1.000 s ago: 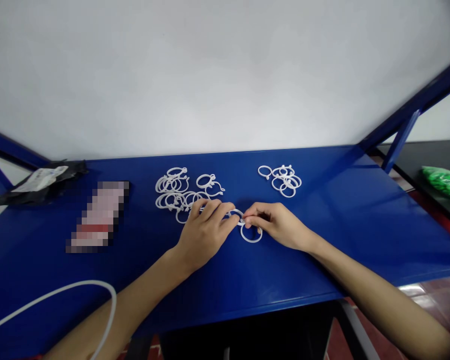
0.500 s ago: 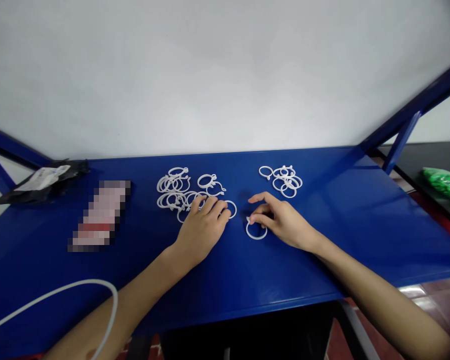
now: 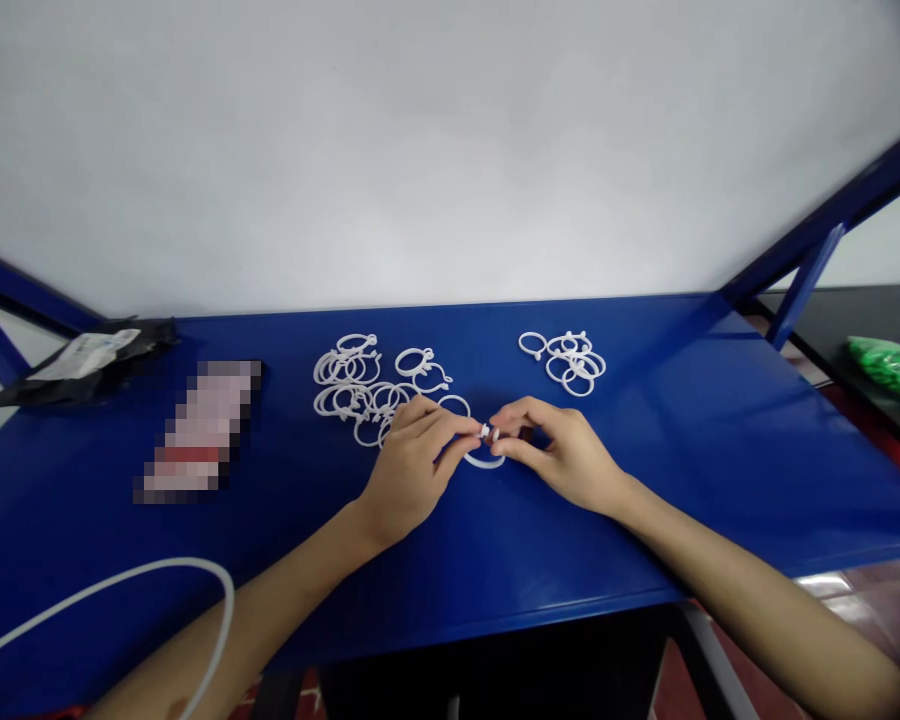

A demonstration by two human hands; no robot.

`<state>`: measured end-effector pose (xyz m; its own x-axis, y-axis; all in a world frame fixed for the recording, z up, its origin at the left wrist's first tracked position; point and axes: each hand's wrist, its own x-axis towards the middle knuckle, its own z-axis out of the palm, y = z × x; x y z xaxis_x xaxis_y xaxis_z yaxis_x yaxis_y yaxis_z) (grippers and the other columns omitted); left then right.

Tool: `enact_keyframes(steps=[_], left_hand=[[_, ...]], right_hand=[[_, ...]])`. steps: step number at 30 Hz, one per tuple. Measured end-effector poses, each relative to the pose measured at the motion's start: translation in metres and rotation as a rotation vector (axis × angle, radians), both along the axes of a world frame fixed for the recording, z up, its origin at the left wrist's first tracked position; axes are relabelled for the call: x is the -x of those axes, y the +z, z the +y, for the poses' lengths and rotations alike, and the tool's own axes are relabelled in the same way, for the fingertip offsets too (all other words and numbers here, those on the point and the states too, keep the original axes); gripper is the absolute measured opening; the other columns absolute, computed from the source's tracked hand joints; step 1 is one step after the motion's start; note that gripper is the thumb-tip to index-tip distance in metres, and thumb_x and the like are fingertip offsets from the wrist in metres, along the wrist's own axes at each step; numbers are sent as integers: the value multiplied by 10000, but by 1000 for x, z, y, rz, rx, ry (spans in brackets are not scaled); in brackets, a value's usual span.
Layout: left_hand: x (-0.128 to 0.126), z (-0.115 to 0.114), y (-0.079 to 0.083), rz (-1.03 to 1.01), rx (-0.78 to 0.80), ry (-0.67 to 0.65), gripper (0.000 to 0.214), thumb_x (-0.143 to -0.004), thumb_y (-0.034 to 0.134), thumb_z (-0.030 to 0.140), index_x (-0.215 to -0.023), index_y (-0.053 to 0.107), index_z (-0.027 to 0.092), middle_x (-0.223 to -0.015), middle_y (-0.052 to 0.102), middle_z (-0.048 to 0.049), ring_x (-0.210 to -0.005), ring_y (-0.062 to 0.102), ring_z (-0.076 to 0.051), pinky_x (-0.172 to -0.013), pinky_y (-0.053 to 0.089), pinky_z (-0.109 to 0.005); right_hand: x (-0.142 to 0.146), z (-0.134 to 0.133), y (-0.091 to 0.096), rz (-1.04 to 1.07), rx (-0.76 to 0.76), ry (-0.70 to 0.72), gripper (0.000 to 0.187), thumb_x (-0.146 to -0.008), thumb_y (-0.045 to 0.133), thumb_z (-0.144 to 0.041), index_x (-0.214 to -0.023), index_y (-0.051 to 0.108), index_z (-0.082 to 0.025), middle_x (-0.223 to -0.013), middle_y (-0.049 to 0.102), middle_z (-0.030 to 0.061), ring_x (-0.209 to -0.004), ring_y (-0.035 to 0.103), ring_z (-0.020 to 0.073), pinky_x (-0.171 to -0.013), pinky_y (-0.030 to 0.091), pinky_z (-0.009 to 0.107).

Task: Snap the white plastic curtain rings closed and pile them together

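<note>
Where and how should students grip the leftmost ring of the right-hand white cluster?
Probably pinch the ring by its left rim, coming from above left: it lies flat with that side free, while other rings crowd its right.

A glossy blue table (image 3: 660, 440) carries a black plastic package (image 3: 131, 366) at its back left corner, a pixelated pinkish rectangular item (image 3: 199, 430) nearby and, toward the back edge, many thin white rings (image 3: 343, 383) plus, rightward, a smaller cluster (image 3: 574, 362).

Place: likely a workshop | blue counter (image 3: 570, 545) with braced blue frame (image 3: 832, 218) | black bag (image 3: 152, 345), white label (image 3: 85, 354) | plain white wall (image 3: 450, 150) | tiled floor (image 3: 881, 600)
</note>
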<state>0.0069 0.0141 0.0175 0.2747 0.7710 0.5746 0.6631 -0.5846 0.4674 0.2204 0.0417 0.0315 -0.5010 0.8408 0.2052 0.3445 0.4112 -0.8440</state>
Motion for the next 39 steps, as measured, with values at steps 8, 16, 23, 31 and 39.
enact_keyframes(steps=[8, 16, 23, 31, 39], left_hand=[[1, 0, 5, -68, 65, -5, 57, -930, 662, 192, -935, 707, 228, -829, 744, 24, -827, 605, -151, -772, 522, -306], [-6, -4, -2, 37, -158, -46, 144, -953, 613, 148, -829, 659, 204, -734, 710, 30, -769, 569, -152, -738, 493, -301], [-6, -8, 2, 211, -386, -54, 181, -934, 588, 63, -810, 618, 192, -647, 651, 33, -692, 564, -151, -718, 468, -315], [0, 3, 1, 360, -291, 51, 208, -937, 653, 250, -1119, 656, 149, -1020, 752, -67, -940, 621, -239, -843, 471, -391], [13, 10, -13, 555, -156, 96, 102, -924, 644, 224, -967, 705, 154, -982, 705, -86, -944, 573, -273, -809, 441, -412]], right_hand=[[-1, 1, 0, -21, -43, 19, 150, -954, 655, -369, -956, 715, -232, -898, 739, 17, -805, 672, 153, -730, 533, 290], [3, -5, 0, -34, -201, 140, 147, -1012, 561, -283, -926, 656, -210, -851, 716, 29, -768, 601, 163, -743, 510, 318], [5, -11, -1, -115, -285, 193, 208, -1043, 483, -294, -923, 628, -206, -811, 694, 40, -704, 549, 172, -680, 488, 322], [-9, 10, -1, -223, -427, -64, 167, -1009, 564, -346, -947, 644, -213, -902, 718, 58, -840, 619, 206, -763, 519, 359], [-49, 59, -16, -583, -614, -433, 174, -992, 549, -285, -1002, 699, -197, -993, 661, 129, -921, 525, 288, -769, 513, 446]])
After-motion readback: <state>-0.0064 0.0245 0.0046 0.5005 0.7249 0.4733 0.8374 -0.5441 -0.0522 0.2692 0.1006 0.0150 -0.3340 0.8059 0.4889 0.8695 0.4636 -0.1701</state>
